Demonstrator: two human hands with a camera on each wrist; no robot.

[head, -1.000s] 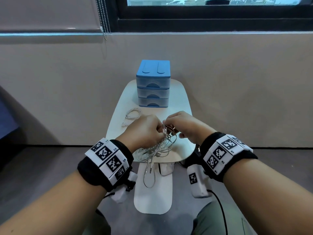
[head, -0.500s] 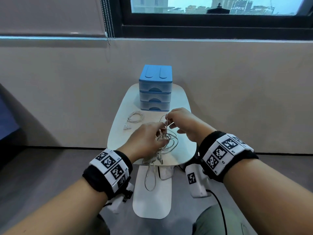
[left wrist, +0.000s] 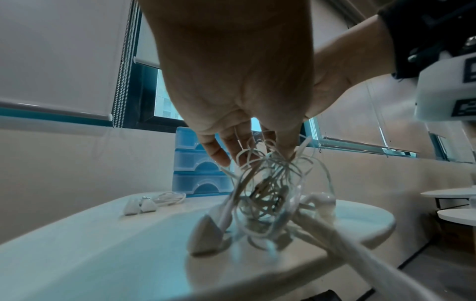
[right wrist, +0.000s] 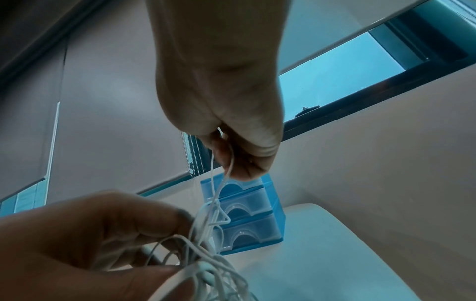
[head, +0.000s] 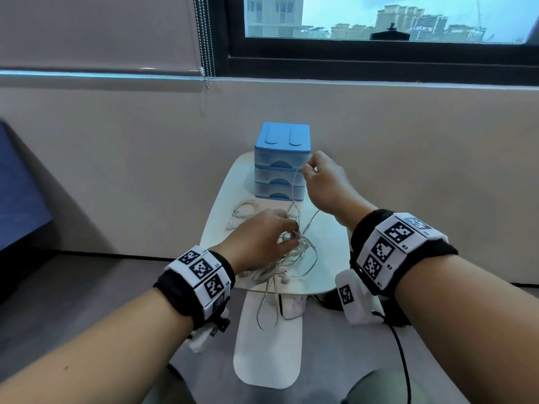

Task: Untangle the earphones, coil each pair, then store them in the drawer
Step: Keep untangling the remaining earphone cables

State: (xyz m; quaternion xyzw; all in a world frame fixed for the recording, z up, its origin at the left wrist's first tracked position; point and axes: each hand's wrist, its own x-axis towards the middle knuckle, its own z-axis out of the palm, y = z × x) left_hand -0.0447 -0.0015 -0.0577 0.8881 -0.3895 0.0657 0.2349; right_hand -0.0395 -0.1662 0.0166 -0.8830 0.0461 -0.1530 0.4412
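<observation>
A tangle of white earphone cables (head: pixel 294 255) (left wrist: pixel 268 195) lies at the near edge of the small white table (head: pixel 326 255). My left hand (head: pixel 262 237) (right wrist: pixel 103 240) grips the bundle from above, fingers curled into the wires. My right hand (head: pixel 320 182) (right wrist: pixel 226 142) is raised in front of the drawers and pinches one strand (right wrist: pixel 213 183) that runs taut down to the tangle. A loop of cable (head: pixel 267 310) hangs over the table's front edge. A coiled pair of earphones (head: pixel 243 212) (left wrist: pixel 159 200) lies at the table's left. The blue three-drawer unit (head: pixel 281 161) (right wrist: pixel 247 215) has all drawers closed.
The table stands against a beige wall below a window (head: pixel 379 16) with a bead chain (head: pixel 204 39). Its white base (head: pixel 268 354) sits on the grey floor. A dark blue surface (head: pixel 17 193) is at far left. More white tables (left wrist: pixel 453 203) show at the left wrist view's right edge.
My right hand has risen up and away from the tangle, drawing one strand out taut. My left hand has stayed on the bundle, lower over the table. The head view has tilted upward.
</observation>
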